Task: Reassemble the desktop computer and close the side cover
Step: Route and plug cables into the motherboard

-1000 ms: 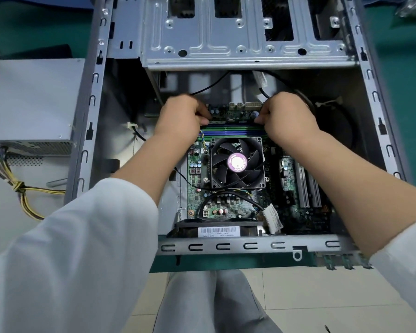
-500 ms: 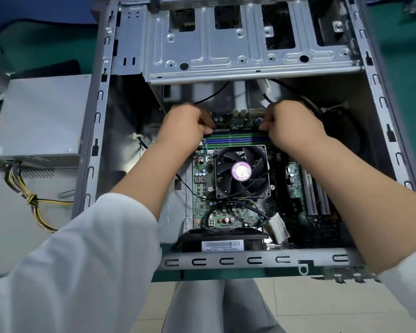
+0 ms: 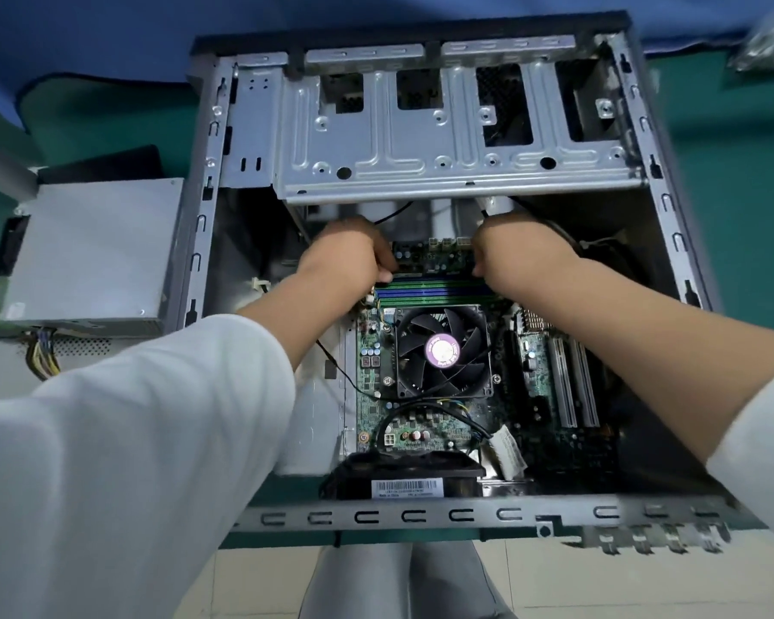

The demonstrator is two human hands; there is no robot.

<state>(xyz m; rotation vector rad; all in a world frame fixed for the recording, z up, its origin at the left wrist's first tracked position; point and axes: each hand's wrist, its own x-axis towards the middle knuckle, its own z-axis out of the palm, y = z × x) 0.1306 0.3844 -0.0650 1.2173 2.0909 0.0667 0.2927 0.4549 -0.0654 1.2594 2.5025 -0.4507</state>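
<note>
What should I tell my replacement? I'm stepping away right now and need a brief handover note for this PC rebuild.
Left hand and right hand: fingers curled down at either end of the memory slots; the grip itself is hidden.
Case lies open, motherboard and CPU fan inside.
Power supply sits outside, left of the case, cables loose.
Left: finish the memory, fit the power supply, close the side cover, which is not in view.

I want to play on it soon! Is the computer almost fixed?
Not yet. Done: the motherboard and its fan sit inside the case. Now: both hands, left and right, press at the memory slots. Left: the power supply lies outside, and the side is open.
</note>
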